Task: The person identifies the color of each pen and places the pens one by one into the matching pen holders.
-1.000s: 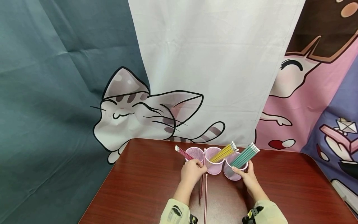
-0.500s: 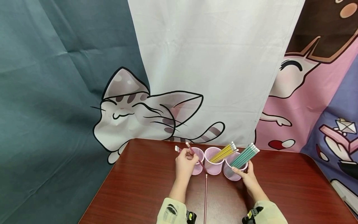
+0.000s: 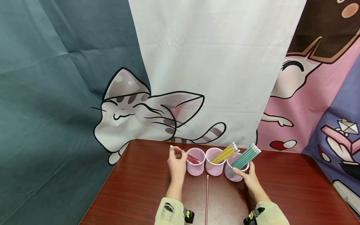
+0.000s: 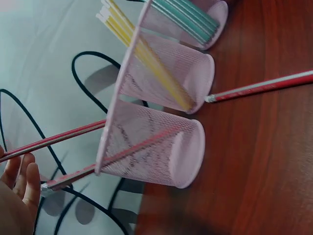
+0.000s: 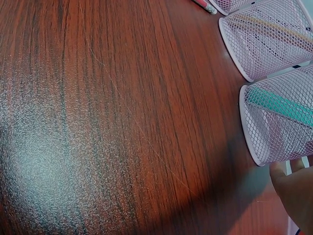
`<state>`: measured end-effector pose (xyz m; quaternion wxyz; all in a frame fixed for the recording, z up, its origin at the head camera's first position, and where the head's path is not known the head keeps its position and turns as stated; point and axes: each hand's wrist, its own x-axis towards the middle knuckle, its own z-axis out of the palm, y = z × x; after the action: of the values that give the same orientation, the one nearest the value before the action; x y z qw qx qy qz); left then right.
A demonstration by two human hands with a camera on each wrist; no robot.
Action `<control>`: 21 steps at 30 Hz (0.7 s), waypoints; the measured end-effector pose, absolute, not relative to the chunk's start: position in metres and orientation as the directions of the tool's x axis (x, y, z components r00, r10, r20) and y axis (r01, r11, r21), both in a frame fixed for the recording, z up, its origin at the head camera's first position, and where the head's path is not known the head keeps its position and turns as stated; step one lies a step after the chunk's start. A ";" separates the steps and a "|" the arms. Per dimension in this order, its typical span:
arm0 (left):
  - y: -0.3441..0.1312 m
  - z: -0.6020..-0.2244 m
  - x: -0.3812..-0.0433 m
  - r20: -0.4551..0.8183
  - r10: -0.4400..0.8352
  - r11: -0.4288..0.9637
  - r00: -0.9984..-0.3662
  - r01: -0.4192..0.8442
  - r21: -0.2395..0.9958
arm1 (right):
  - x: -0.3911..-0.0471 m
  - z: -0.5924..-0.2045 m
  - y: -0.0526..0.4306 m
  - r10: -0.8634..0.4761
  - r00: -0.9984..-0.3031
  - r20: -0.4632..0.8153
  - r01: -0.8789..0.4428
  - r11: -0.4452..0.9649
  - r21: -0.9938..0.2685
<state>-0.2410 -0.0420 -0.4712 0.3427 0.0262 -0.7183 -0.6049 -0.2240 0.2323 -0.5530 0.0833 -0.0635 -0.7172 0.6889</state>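
Note:
My left hand [image 3: 177,167] pinches a red pencil [image 4: 73,138] by its upper part, slanted over the left pink mesh pencil cup [image 3: 195,170]. The pencil's lower end goes behind that cup's rim in the left wrist view. Other red pencils [image 4: 142,149] lean inside the same cup. The middle cup [image 3: 215,171] holds several yellow pencils [image 3: 225,153]. With thumb and fingers round its side, my right hand [image 3: 251,180] grips the right cup [image 3: 232,177], which holds a bundle of green pencils [image 3: 245,157]. Part of that hand is hidden by the cup.
One loose red pencil [image 3: 207,200] lies lengthwise on the dark wooden table [image 3: 140,187], in front of the cups. A printed cat curtain [image 3: 213,78] hangs behind the table's far edge.
My left hand has lifted a red pencil from in front of the cups, tilted it, and moved left to the left cup. My right hand stays at the right cup.

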 end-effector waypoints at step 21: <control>-0.043 -0.516 -0.246 0.359 -0.418 0.293 -0.834 0.250 0.923 | -0.231 -0.571 0.242 0.193 -0.980 0.052 -0.042 0.055 -0.998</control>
<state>-0.2459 -0.0434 -0.5162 0.2822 0.0560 -0.7531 -0.5917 -0.2309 0.2423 -0.5709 0.0857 -0.0521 -0.7213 0.6853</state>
